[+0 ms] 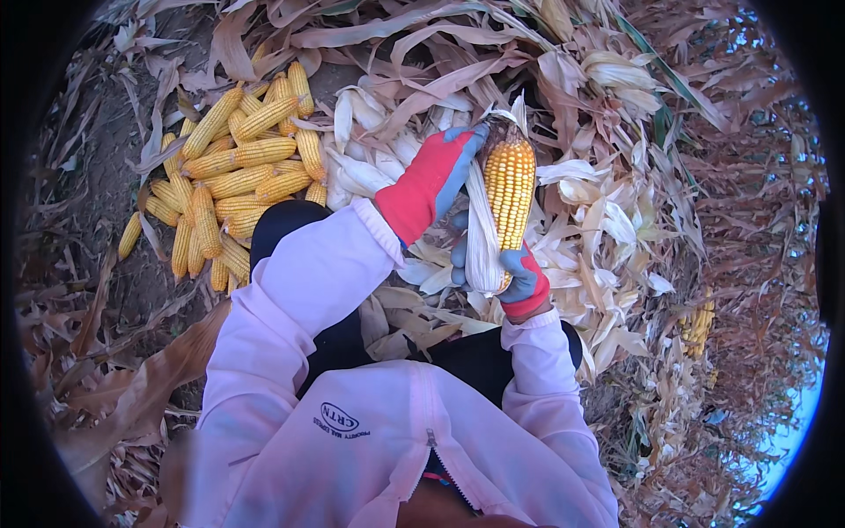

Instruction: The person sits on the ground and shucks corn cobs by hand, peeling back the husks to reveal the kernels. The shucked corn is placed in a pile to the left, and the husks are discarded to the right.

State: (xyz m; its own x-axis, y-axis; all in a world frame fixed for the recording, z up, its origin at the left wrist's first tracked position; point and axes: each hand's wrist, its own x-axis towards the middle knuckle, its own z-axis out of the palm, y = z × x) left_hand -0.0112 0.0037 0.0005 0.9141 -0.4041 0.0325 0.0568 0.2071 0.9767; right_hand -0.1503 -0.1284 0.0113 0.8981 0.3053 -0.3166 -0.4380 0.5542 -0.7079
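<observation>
In front of me stands a partly husked ear of yellow corn [509, 188], its tip pointing away from me. My right hand [527, 278], in a red and grey work glove, holds it around the base. At the tip, my left hand [436, 177], gloved the same way, pinches husk and dark silk; its fingertips are partly hidden. A pale strip of husk [484, 237] still hangs along the ear's left side. The kernels on the side facing me are bare.
A heap of husked corn ears [231, 165] lies on the soil at left. Loose pale husks [594, 231] cover the ground at right, with dry stalks and leaves [422, 39] beyond. More yellow ears [697, 327] lie farther right. My bent knees are below my arms.
</observation>
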